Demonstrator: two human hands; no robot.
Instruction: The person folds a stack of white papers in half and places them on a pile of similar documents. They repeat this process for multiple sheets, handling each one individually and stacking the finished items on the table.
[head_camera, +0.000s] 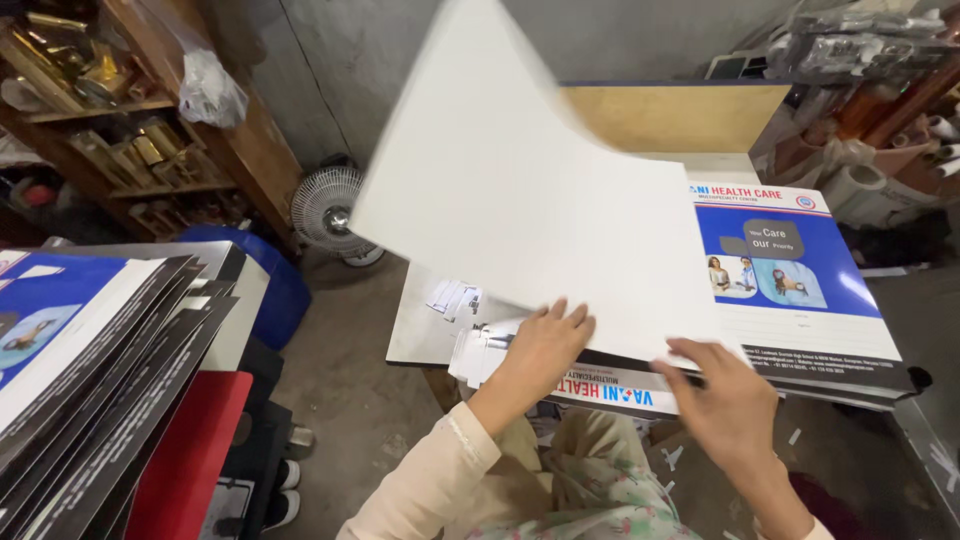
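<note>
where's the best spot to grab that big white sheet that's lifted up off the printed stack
Probably the near bottom edge of the large white sheet, coming from the person's side. That edge lies low over the stack of blue printed sheets while the far end curls up in the air; the left hand and right hand are already there.

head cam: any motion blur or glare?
Head view: the lifted white sheet is motion-blurred along its top edge; both hands, left and right, are fairly sharp; mild glare on the blue printed stack; shelves at upper left are dim.
</note>
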